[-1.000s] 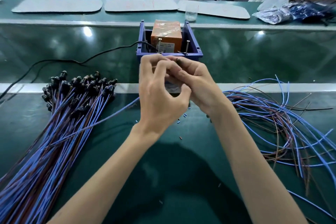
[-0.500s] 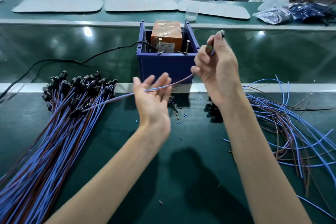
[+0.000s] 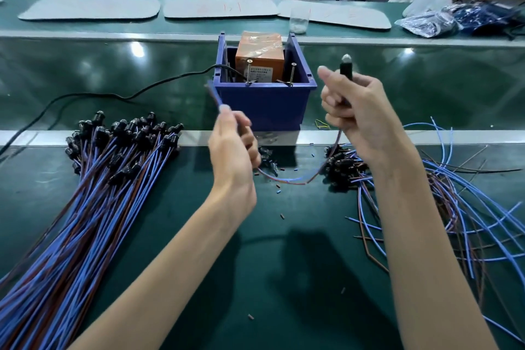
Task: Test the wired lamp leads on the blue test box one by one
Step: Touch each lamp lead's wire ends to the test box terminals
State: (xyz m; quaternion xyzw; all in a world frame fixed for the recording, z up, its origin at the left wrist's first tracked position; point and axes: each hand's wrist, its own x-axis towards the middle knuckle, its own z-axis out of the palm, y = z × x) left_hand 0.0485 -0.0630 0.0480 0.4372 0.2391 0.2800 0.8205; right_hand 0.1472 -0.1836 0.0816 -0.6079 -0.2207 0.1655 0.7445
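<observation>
The blue test box (image 3: 264, 105) stands at the middle of the green bench, with an orange unit (image 3: 260, 58) and two upright screws (image 3: 292, 74) inside. My right hand (image 3: 358, 119) grips the black lamp holder (image 3: 346, 67) of one lead upright, to the right of the box. My left hand (image 3: 234, 148) pinches that lead's blue and brown wire ends (image 3: 215, 96), which point up at the box's left front corner. The lead's wire (image 3: 287, 180) sags between both hands.
A large bundle of lamp leads (image 3: 93, 187) lies at the left, holders toward the belt. A looser pile of leads (image 3: 443, 202) spreads at the right. A black cable (image 3: 113, 95) runs from the box leftward. Wire scraps dot the bench. A plastic cup (image 3: 299, 20) stands behind.
My left hand has closed on the wire ends and lifted them toward the box. My right hand has come down a little with the lamp holder, and the wire now hangs slack.
</observation>
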